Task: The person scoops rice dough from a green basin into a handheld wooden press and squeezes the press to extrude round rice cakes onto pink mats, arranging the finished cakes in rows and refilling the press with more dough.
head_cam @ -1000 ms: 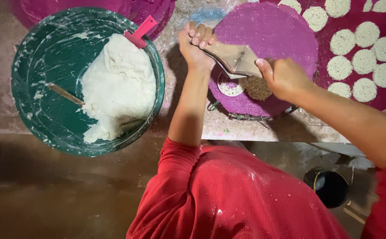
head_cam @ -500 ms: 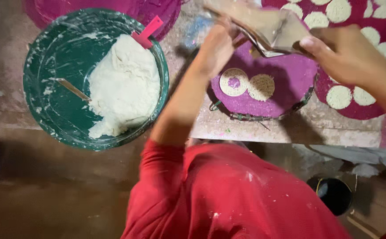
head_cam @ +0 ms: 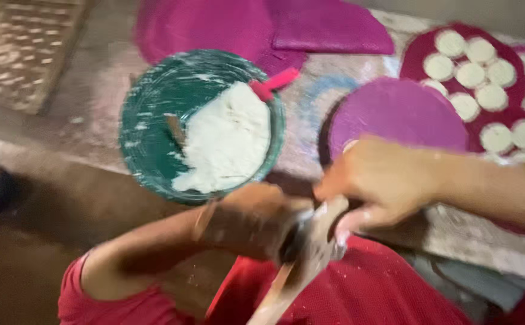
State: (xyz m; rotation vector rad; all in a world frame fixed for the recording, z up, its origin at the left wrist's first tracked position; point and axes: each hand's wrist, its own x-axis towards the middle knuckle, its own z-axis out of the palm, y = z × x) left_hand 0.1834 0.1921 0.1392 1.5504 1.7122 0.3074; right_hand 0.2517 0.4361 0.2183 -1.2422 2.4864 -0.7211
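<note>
Gripping a floury wooden tool (head_cam: 310, 253) low over the red-clothed lap, the left hand (head_cam: 256, 219) and the right hand (head_cam: 377, 183) both close their fingers around it, though blur hides the exact hold. Beyond, a green basin (head_cam: 148, 108) holds white dough (head_cam: 226, 141). Farther right, a round purple mat (head_cam: 395, 111) lies bare; behind it, a dark red mat (head_cam: 419, 57) carries white discs (head_cam: 473, 75).
</note>
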